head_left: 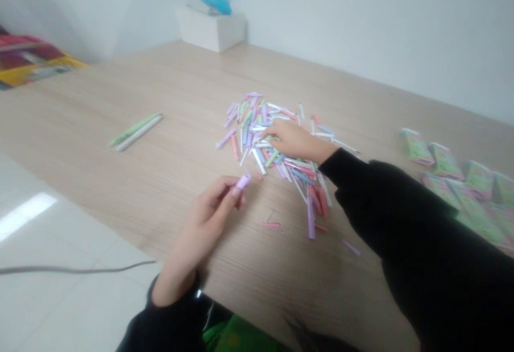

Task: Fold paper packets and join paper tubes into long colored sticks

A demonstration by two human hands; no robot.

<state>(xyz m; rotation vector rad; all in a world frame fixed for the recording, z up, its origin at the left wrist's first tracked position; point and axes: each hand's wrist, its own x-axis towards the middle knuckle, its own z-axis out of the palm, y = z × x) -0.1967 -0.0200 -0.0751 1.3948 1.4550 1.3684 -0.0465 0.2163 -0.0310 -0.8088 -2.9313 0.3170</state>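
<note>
Container: white square box [212, 31] at the far edge of the pale wooden table [120, 181], holding a blue item [217, 2] too blurred to identify; green packets [445, 162] at right run out of frame and behind a black sleeve [421, 234]. Held item: short lilac plastic tube [243, 182], blunt-ended, pinched between thumb and fingertips of the left hand [204, 218], above the table near its front edge. The right hand [295, 140] lies palm-down on a heap of pastel tubes [257, 122]; whether it grips any cannot be told.
</note>
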